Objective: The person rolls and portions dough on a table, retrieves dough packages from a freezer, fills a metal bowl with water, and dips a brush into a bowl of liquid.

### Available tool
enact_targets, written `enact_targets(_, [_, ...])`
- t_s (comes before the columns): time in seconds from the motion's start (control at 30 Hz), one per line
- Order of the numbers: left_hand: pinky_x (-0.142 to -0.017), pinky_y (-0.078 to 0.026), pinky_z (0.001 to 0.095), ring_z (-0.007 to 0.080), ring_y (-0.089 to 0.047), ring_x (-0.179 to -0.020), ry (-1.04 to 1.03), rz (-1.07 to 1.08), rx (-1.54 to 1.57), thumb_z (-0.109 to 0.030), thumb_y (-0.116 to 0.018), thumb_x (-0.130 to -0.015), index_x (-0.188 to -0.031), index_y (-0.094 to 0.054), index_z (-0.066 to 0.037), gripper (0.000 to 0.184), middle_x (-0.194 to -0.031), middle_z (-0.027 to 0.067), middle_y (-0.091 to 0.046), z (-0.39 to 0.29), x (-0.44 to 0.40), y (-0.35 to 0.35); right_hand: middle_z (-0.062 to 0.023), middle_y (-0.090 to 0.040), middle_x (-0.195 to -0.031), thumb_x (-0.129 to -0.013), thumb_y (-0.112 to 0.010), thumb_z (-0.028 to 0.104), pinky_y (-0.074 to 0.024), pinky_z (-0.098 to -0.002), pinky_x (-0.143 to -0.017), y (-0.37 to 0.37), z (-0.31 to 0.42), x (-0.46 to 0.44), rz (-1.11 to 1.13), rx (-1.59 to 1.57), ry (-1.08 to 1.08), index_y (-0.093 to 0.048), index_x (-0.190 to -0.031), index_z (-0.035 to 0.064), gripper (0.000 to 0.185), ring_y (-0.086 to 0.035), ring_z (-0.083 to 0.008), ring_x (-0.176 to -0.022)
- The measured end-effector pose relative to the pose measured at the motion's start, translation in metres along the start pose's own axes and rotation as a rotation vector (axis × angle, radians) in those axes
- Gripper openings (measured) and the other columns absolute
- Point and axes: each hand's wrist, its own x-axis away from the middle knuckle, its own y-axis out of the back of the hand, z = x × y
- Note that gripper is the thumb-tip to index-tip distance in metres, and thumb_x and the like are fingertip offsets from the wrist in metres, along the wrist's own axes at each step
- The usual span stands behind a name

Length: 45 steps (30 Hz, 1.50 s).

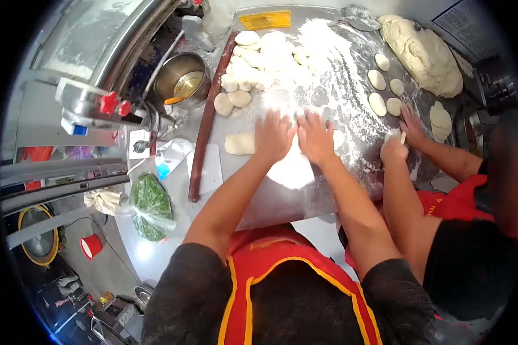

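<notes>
My left hand [274,137] lies palm down with its fingers stretched forward at the far side of a white, flattened piece of dough [292,170]. Beside it my right hand [315,138] is also flat, fingers spread, on the far right side of the same dough. What lies under both palms is hidden. A folded pale dough strip [239,144] sits just left of my left hand. To the right of my right hand, a small dough piece [338,138] partly shows. Loose flour [328,63] covers the metal table [259,214] ahead of my hands.
A long brown wooden rod [206,123] and a metal pot [182,79] are at left. Several dough rounds [247,66] are heaped behind. A co-worker's hands [394,150] work at right, near several dough ovals [377,104] and a large dough mass [423,56].
</notes>
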Motion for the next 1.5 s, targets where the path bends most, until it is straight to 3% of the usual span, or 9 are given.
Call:
enact_targets(0.03, [-0.104, -0.020, 0.0533, 0.0336, -0.027, -0.129, 0.015, 0.252, 0.085, -0.030, -0.048, -0.086, -0.128, -0.043, -0.006, 0.048, -0.132, 0.0144, -0.040, -0.002, 0.019, 0.007, -0.0148, -0.038, -0.135, -0.087, -0.044, 0.029, -0.0178, -0.0551, -0.103, 0.015, 0.005, 0.027, -0.032, -0.019, 0.056, -0.042, -0.131, 0.0154, 0.046, -0.032, -0.0326, -0.127])
enact_targets(0.2, [-0.103, -0.020, 0.0520, 0.0328, -0.031, -0.127, -0.034, -0.174, -0.144, -0.032, -0.051, -0.085, -0.128, -0.045, -0.009, 0.049, -0.134, 0.0133, -0.039, 0.017, 0.133, -0.002, -0.0138, -0.045, -0.129, -0.085, -0.049, 0.029, -0.0182, -0.0545, -0.103, 0.002, 0.033, 0.112, -0.249, -0.049, 0.027, -0.047, -0.128, 0.0111, 0.047, -0.038, -0.0346, -0.121])
enact_targets(0.6, [-0.097, -0.029, 0.0460, 0.0315, -0.039, -0.118, 0.081, -0.315, -0.162, -0.034, -0.046, -0.087, -0.124, -0.046, -0.008, 0.045, -0.127, 0.0168, -0.044, 0.050, -0.005, 0.006, -0.0120, -0.033, -0.140, -0.090, -0.039, 0.036, -0.0125, -0.0565, -0.104, -0.021, -0.014, -0.043, -0.376, 0.149, -0.232, -0.036, -0.135, 0.0130, 0.051, -0.029, -0.0299, -0.129])
enact_targets(0.67, [-0.092, -0.033, 0.0442, 0.0310, -0.042, -0.113, -0.011, -0.300, -0.179, -0.032, -0.047, -0.087, -0.120, -0.048, -0.007, 0.042, -0.121, 0.0167, -0.047, 0.054, 0.014, 0.004, -0.0115, -0.035, -0.138, -0.090, -0.037, 0.033, -0.0129, -0.0543, -0.105, -0.014, -0.009, -0.024, -0.189, 0.001, -0.009, -0.037, -0.134, 0.0155, 0.047, -0.031, -0.0296, -0.128])
enact_targets(0.73, [-0.086, -0.037, 0.0424, 0.0298, -0.046, -0.109, -0.043, -0.058, -0.020, -0.029, -0.049, -0.085, -0.114, -0.052, -0.006, 0.037, -0.116, 0.0157, -0.051, 0.040, 0.049, 0.024, -0.0107, -0.040, -0.135, -0.090, -0.037, 0.027, -0.0138, -0.0505, -0.107, 0.012, 0.013, 0.020, 0.036, -0.124, 0.086, -0.039, -0.133, 0.0197, 0.044, -0.034, -0.0295, -0.126])
enact_targets(0.8, [-0.083, -0.038, 0.0418, 0.0285, -0.049, -0.102, -0.008, 0.243, 0.000, -0.025, -0.051, -0.082, -0.107, -0.054, -0.005, 0.032, -0.110, 0.0129, -0.054, 0.026, 0.081, 0.040, -0.0129, -0.044, -0.131, -0.088, -0.040, 0.025, -0.0193, -0.0511, -0.105, 0.014, 0.030, 0.065, -0.092, -0.021, 0.122, -0.044, -0.130, 0.0147, 0.043, -0.035, -0.0314, -0.124])
enact_targets(0.9, [-0.078, -0.038, 0.0428, 0.0275, -0.051, -0.093, -0.159, -0.422, 0.016, -0.022, -0.052, -0.080, -0.101, -0.054, -0.005, 0.026, -0.105, 0.0109, -0.055, 0.030, 0.132, -0.007, -0.0160, -0.043, -0.130, -0.088, -0.039, 0.027, -0.0194, -0.0526, -0.103, -0.021, 0.080, 0.099, -0.049, -0.039, 0.137, -0.044, -0.128, 0.0080, 0.045, -0.036, -0.0352, -0.123])
enact_targets(1.33, [-0.076, -0.037, 0.0401, 0.0256, -0.049, -0.092, 0.139, -0.506, -0.231, -0.026, -0.052, -0.081, -0.089, -0.058, -0.006, 0.022, -0.097, 0.0099, -0.053, 0.060, 0.003, 0.005, -0.0163, -0.031, -0.140, -0.086, -0.044, 0.039, -0.0185, -0.0609, -0.100, -0.032, 0.078, -0.054, -0.297, 0.030, -0.047, -0.036, -0.134, 0.0081, 0.057, -0.026, -0.0362, -0.130])
enact_targets(1.5, [-0.082, -0.038, 0.0458, 0.0309, -0.050, -0.097, 0.187, 0.013, -0.010, -0.025, -0.050, -0.083, -0.093, -0.057, -0.004, 0.024, -0.104, 0.0129, -0.053, 0.064, 0.071, 0.020, -0.0125, -0.046, -0.130, -0.087, -0.042, 0.032, -0.0221, -0.0588, -0.098, -0.007, 0.081, 0.030, -0.011, 0.009, 0.164, -0.046, -0.129, 0.0198, 0.044, -0.039, -0.0365, -0.120])
